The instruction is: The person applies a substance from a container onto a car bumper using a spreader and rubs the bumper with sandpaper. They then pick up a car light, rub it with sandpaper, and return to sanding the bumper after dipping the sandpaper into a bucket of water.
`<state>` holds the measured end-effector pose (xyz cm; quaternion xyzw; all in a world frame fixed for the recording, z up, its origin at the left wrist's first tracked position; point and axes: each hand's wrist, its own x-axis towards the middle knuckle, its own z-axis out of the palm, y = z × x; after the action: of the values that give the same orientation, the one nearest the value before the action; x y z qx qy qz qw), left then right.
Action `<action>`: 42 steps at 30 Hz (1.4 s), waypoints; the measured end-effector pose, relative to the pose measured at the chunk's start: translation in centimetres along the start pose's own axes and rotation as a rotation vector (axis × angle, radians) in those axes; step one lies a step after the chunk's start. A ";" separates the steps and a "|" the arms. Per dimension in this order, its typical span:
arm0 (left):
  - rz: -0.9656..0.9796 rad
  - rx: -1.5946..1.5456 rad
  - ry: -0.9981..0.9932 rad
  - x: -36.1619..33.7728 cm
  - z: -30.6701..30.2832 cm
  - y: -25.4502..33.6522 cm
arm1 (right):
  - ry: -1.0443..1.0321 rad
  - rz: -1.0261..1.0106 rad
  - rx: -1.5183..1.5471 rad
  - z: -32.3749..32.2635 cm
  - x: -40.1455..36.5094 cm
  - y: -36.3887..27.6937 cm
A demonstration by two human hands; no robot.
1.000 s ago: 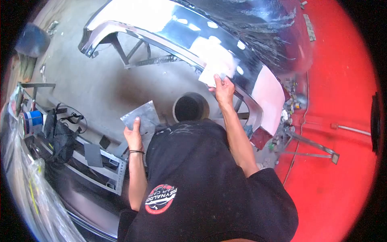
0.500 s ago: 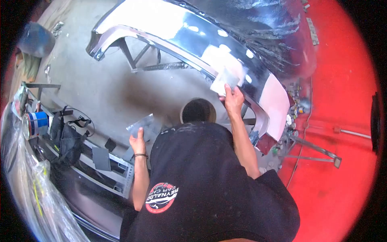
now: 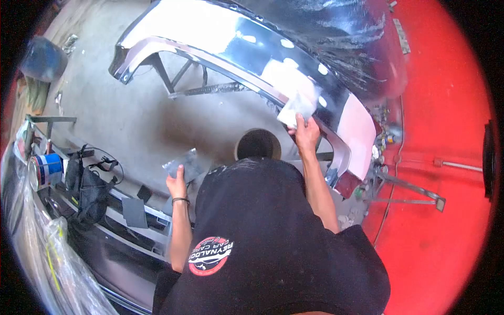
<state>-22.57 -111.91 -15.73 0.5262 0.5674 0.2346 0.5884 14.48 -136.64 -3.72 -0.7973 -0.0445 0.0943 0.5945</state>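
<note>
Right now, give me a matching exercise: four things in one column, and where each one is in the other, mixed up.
1 pale sheet
2 grey sheet
3 blue-and-white can
4 dark bucket

A on the floor below the bumper
B in the left hand
C at the metal rack, far left
D held against the bumper by the right hand

Pairs: 1-D, 2-B, 3-C, 4-A

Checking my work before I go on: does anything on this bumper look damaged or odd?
Yes. The glossy dark bumper has dull pale patches that break its shine: one where the right hand presses a pale sheet, a larger one nearer its end. Small cans sit cluttered on the floor beside it.
</note>
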 end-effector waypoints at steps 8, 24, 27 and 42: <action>0.025 -0.063 -0.057 0.5 0.4 -0.3 | 0.008 0.044 -0.031 0.0 0.3 -0.9; -0.075 -0.006 -0.068 1.5 0.1 -1.0 | 0.027 0.016 -0.032 0.7 0.5 -1.4; 0.042 -0.047 -0.039 1.1 0.1 -0.8 | 0.037 -0.025 -0.036 0.7 1.0 -2.2; -0.006 0.080 -0.066 -0.2 0.8 3.6 | -0.426 -0.051 0.041 8.0 0.7 -5.2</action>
<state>-20.75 -111.12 -12.66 0.5552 0.5581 0.1926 0.5858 13.75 -127.54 -1.03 -0.7458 -0.1874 0.2462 0.5899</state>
